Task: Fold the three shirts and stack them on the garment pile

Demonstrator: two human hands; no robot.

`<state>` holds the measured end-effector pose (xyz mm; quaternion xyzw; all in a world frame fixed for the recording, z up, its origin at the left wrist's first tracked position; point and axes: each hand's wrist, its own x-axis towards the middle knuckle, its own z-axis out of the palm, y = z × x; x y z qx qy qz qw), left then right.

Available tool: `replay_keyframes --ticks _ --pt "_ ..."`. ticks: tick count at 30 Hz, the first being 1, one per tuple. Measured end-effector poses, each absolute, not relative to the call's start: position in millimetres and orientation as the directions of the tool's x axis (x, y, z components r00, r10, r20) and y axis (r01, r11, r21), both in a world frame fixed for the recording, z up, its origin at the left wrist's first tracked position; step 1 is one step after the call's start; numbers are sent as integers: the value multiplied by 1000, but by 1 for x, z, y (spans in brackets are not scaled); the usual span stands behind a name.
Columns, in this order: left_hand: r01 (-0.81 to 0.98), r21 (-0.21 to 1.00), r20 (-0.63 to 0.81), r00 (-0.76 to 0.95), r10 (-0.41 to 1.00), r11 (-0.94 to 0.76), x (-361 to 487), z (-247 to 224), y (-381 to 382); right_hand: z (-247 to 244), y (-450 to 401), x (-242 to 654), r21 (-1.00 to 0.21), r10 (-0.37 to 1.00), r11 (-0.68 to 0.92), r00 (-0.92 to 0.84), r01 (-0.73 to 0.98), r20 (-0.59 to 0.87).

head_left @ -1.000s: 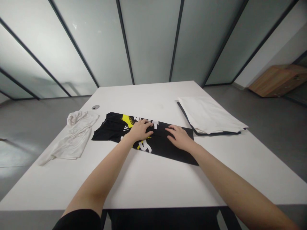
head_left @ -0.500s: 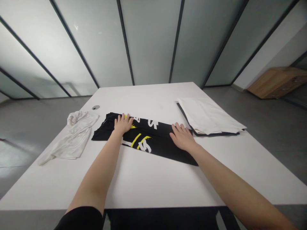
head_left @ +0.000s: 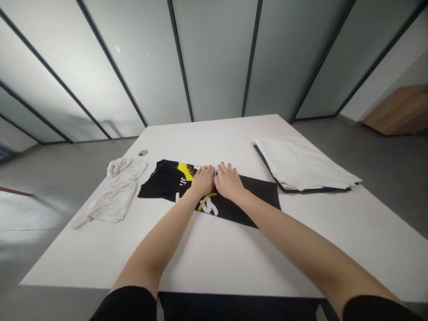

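Note:
A long folded black garment (head_left: pixel 261 191) with yellow and white print lies across the middle of the white table (head_left: pixel 214 258). Both hands rest on it, side by side near its centre. My left hand (head_left: pixel 203 179) lies palm down on the printed part, fingers extended forward. Just to its right, my right hand (head_left: pixel 229 180) also lies flat, its thumb side close to the left hand. Neither hand grips the cloth, and they cover part of the print.
A crumpled white garment (head_left: pixel 115 196) lies at the table's left. At the right is a folded white cloth (head_left: pixel 297 162) over a dark layer. A round grommet (head_left: pixel 142 153) sits near the left edge. Frosted panels stand behind, with a wooden cabinet (head_left: pixel 397 111) at far right.
My hands have come together at the garment's middle, the left moving right and the right moving left. More yellow print shows left of my left hand. The view has shifted slightly.

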<state>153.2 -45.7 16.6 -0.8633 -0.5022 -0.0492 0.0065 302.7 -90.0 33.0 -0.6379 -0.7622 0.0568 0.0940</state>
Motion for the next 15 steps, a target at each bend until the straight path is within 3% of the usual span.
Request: replay_keyframes --ticks 6,15 --pt "984 61 42 167 985 -169 107 9 -26 11 -90 295 -228 988 152 -157 962 -4" --pt "986 107 58 -134 989 127 14 12 24 7 -126 362 -160 996 86 -90 983 -17"
